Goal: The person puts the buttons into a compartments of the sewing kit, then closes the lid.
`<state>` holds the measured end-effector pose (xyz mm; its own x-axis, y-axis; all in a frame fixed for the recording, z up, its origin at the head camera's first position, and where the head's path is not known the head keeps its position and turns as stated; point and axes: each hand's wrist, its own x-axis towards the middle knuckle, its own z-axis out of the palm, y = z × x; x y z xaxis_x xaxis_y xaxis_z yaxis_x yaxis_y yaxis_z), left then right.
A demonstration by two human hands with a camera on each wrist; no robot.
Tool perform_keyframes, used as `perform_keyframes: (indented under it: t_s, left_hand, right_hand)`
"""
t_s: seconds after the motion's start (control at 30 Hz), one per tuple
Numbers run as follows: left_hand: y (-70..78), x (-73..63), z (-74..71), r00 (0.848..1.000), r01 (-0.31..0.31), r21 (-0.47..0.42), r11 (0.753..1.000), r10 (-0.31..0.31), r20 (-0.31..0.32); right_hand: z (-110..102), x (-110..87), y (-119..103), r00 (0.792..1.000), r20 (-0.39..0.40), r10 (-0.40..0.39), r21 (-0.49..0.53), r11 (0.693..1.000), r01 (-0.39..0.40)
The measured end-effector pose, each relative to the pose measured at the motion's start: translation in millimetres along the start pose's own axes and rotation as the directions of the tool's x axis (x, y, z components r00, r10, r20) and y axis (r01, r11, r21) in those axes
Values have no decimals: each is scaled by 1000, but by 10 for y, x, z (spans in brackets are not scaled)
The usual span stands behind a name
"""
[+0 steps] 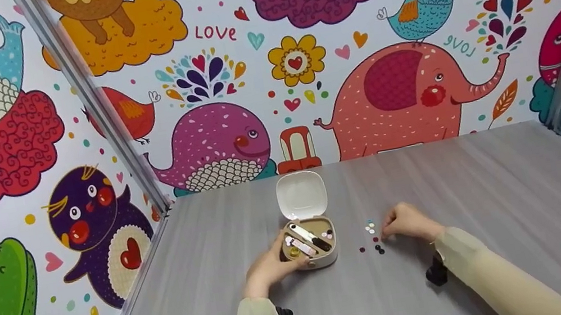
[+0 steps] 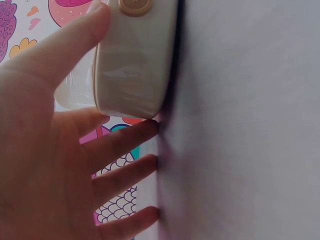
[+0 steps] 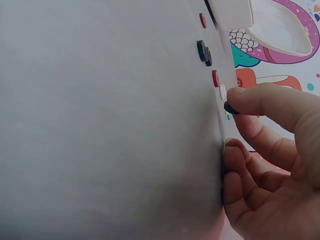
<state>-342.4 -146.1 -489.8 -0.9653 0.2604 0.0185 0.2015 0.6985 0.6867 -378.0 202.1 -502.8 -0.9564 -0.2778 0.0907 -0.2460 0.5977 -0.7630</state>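
Note:
A cream box (image 1: 327,259) with its white lid (image 1: 301,195) raised stands on the table. My left hand (image 1: 270,265) grips its near left side, the thumb at the front rim by a round tan button-shaped clasp (image 2: 135,6). Inside lie a slim white-and-black tool (image 1: 310,237), a pale pink strip (image 1: 303,246), a yellow round piece (image 1: 294,252) and small buttons (image 1: 326,235). To the right of the box, my right hand (image 1: 410,222) pinches a dark button (image 3: 230,108) between thumb and index finger, close over the table; its other fingers are curled.
Loose buttons lie between the box and my right hand: black ones (image 1: 379,249), a dark red one (image 1: 362,250), white ones (image 1: 371,230) and a blue one (image 1: 370,221). The grey table (image 1: 466,177) meets patterned panels (image 1: 221,76) at the back and sides.

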Motion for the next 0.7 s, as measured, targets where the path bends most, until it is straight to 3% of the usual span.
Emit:
perform_keyframes:
  t_s: [0.4,0.7]
  left_hand:
    - [-49,-4,12,1000,-3,-18,1000,3,10]
    - [-25,7,7,1000,4,8,1000,-4,10]
  right_hand:
    - [-120,41,-108,1000,24,18,75,997,-20]
    - [-132,72,-151,998,-42,-41,32,999,43]
